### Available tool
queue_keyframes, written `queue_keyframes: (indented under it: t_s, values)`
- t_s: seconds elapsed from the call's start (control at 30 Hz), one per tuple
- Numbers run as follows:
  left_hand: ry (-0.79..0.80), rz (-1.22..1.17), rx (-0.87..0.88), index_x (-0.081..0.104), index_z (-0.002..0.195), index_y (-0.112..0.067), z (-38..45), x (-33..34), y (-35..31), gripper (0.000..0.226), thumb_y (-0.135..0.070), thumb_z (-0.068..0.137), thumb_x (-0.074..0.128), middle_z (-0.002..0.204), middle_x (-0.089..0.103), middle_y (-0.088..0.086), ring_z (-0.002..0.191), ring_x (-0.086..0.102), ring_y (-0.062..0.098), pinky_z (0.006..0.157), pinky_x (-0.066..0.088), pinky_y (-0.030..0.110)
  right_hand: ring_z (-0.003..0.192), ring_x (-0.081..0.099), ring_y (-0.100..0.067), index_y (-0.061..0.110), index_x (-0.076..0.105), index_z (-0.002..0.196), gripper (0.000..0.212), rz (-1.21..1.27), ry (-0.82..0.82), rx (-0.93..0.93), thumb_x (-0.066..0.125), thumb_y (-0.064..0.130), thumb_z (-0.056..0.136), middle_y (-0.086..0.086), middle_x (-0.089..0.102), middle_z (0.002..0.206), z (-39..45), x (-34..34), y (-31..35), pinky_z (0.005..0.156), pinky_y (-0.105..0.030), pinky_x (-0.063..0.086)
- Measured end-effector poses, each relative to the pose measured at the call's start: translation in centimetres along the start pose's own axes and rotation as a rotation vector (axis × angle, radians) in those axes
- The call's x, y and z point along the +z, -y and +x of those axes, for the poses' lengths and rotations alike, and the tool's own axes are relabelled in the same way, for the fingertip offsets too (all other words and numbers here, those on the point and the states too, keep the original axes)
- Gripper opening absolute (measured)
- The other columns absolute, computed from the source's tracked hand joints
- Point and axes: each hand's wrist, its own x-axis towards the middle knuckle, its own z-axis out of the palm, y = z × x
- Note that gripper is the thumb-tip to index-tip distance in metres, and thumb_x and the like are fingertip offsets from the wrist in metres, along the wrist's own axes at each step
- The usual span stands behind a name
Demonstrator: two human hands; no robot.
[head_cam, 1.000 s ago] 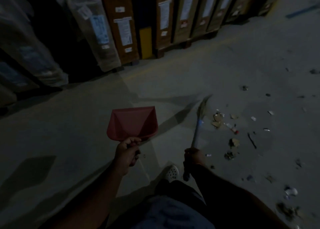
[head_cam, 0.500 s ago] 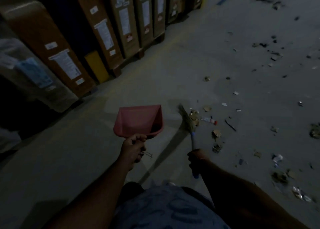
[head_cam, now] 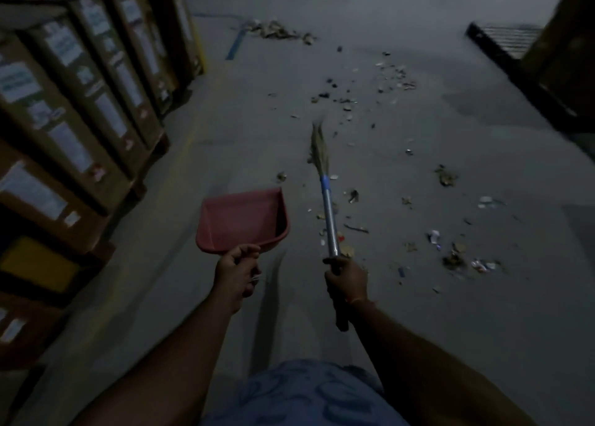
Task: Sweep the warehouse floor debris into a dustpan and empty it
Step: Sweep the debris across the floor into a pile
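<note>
The left hand [head_cam: 236,272] grips the handle of a red dustpan [head_cam: 243,221], whose tray looks empty. The right hand [head_cam: 346,280] clasps the broom [head_cam: 325,181]. Debris [head_cam: 396,200] litters the grey floor [head_cam: 450,329] right and far; labelled cartons [head_cam: 77,110] line the left.

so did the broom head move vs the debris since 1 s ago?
Yes. The broom bristles were down among the scraps by the debris; now they are raised, pointing up the aisle beyond them. The right hand grips the handle.
</note>
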Motion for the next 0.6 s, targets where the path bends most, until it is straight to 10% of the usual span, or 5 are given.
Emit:
queue_keyframes:
  t_s: [0.6]
  values:
    - [0.305,0.067,0.029,0.068,0.096,-0.013,6.5,-5.3,-3.1,0.025,0.007,0.09,0.055,0.074,0.058,0.018,0.042,0.039,0.017,0.043,0.028,0.017,0.056,0.059,-0.022,0.023,0.068,0.093,0.027,0.221,-0.081,0.36,0.057,0.002,0.079,-0.012,0.065,0.08,-4.0,3.2,6.0,0.047,-0.025,0.051]
